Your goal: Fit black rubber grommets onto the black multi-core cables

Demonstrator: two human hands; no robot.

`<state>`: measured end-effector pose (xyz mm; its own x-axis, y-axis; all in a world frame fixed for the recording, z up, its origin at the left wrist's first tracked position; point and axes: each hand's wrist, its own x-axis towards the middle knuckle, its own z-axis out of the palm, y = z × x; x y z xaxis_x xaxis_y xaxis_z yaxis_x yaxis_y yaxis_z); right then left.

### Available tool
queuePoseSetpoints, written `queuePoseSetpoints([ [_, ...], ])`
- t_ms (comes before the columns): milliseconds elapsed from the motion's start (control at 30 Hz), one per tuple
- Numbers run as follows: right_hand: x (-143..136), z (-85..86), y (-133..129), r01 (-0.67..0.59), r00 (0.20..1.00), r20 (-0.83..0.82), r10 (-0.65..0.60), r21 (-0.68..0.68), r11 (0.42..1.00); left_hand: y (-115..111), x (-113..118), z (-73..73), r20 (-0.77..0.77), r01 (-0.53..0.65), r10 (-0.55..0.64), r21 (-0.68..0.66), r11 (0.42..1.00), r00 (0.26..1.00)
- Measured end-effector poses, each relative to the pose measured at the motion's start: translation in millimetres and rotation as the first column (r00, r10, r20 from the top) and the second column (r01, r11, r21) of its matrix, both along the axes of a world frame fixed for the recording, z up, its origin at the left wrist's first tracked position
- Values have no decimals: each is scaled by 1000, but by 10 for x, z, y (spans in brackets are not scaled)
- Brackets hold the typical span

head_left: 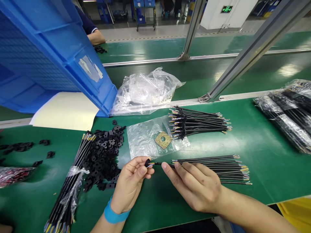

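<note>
Between thumb and fingers, my left hand (132,181) pinches a small black rubber piece (147,162). My right hand (196,184) grips a black cable (157,164), whose stripped end with coloured wires points left and meets the black piece. How far the wires enter it cannot be told. Loose black cables (230,166) lie beside and partly behind my right hand. Left of my left hand is a pile of black pieces (104,155). Farther back lies a bundle of cables with black pieces on them (199,121).
A blue bin (97,81) stands at the left by a cream sheet (68,111). Clear plastic bags (148,89), a tan square sponge (163,140), a tied cable bundle (70,181) and wrapped bundles (286,113) lie around. A metal post (247,51) slants behind. Another person's arm (96,36) shows far back.
</note>
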<state>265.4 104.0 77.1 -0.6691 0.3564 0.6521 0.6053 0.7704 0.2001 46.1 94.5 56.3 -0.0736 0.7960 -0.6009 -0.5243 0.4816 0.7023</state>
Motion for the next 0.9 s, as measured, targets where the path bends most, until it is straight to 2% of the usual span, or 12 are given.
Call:
queuePoseSetpoints([
  [133,8,1,-13,-2,999,-49,-5,-140,990,-5,-3,-14,59,2,0,-40,999,998],
  [367,-4,-12,-16,2,996,-84,-17,-175,984,-35,-6,-52,70,-8,9,-13,1000,997],
  [533,14,-88,-32,-24,989,-146,-21,-305,952,-30,-15,-66,124,32,-30,-17,999,992],
  [733,24,-104,-36,-33,977,-210,-48,-365,930,-42,-14,-100,145,30,-24,-42,999,989],
  [900,31,-88,-45,-39,976,-213,-39,-350,936,-45,-6,-113,143,10,-4,-43,999,990],
])
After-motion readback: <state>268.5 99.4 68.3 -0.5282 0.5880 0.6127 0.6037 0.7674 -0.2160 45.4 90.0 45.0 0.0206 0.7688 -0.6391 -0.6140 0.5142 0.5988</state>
